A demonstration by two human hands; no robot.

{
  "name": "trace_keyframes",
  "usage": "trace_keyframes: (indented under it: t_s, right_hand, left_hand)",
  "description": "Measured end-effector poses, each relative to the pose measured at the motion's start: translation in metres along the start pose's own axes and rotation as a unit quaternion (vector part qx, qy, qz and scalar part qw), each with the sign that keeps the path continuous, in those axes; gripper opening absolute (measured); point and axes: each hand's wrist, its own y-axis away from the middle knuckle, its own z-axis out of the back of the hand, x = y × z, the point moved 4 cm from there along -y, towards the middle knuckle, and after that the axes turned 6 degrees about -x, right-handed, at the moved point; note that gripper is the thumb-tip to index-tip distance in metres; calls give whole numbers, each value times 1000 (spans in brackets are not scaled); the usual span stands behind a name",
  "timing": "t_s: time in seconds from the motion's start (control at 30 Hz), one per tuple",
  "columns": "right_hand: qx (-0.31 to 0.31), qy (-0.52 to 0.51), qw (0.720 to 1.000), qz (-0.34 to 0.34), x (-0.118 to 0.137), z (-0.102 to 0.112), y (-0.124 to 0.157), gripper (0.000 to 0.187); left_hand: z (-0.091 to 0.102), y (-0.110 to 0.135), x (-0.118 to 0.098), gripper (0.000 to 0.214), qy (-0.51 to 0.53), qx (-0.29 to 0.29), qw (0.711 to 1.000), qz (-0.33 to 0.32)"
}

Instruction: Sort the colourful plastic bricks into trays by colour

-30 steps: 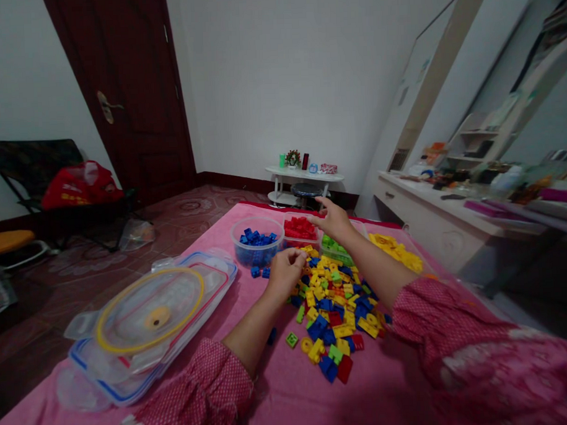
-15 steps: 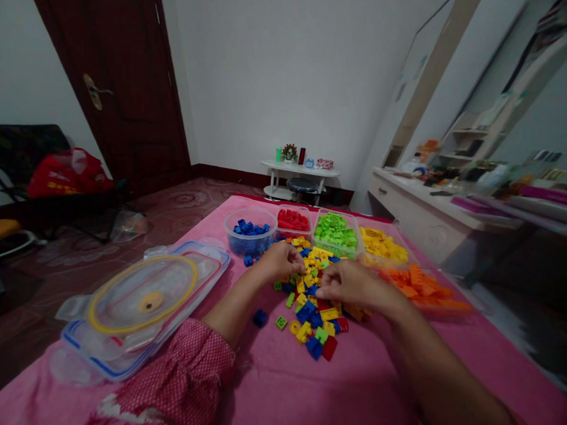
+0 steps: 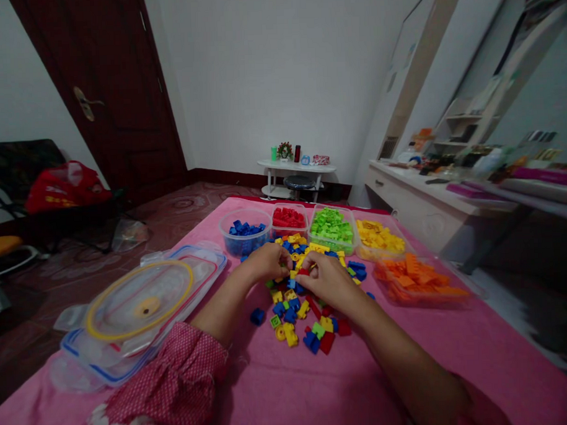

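Observation:
A loose pile of mixed toy building bricks lies on the pink cloth, in yellow, blue, red and green. Over its left side my left hand is closed, fingers curled down; what they hold, if anything, is hidden. My right hand pinches at the pile's middle, with a red brick at its thumb and fingertips. Behind the pile stand a round tub of blue bricks, a box of red bricks, a box of green bricks and a box of yellow bricks. Orange bricks fill a box at the right.
Stacked clear lids lie on the cloth at the left. One blue brick sits apart from the pile. Farther off are a white dresser, a low white stand and a red bag on a chair.
My right hand has moved left, closer to my left hand, and a red brick now shows at its fingertips. Bricks in the pile have shifted, uncovering blue ones at the right. The view tilted slightly.

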Motion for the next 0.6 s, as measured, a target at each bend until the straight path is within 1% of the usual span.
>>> trace_keyframes:
  t_s: [0.1,0.17,0.27,0.3,0.37,0.4,0.47,0.53,0.6]
  right_hand:
    - [-3,6,1000,2,-4,11,-2,12]
    - [22,21,999,15,-5,24,-2,13]
    - [79,57,994,40,-5,44,1,11]
    - [95,69,992,44,-5,49,3,13]
    - [113,96,988,43,-5,53,6,16]
    - [116,111,986,39,-5,51,7,16]
    - [117,149,981,31,-4,41,10,13]
    - [121,200,972,30,0,26,13,10]
    - [133,249,959,33,4,10,17,9]
  left_hand:
    - [14,2,4,25,-80,-37,996,30]
    - [22,5,3,23,-104,-48,992,46]
    - [26,10,-6,9,-94,-26,993,62]
    - [25,11,-11,8,-95,-13,993,70]
    - [22,15,-22,14,-111,9,990,86]
    - [19,16,-27,16,-117,12,989,93]
    - [14,17,-36,17,-119,4,988,96]
    - [10,18,-41,14,-109,4,990,94]
    - [8,18,-40,11,-107,17,990,92]
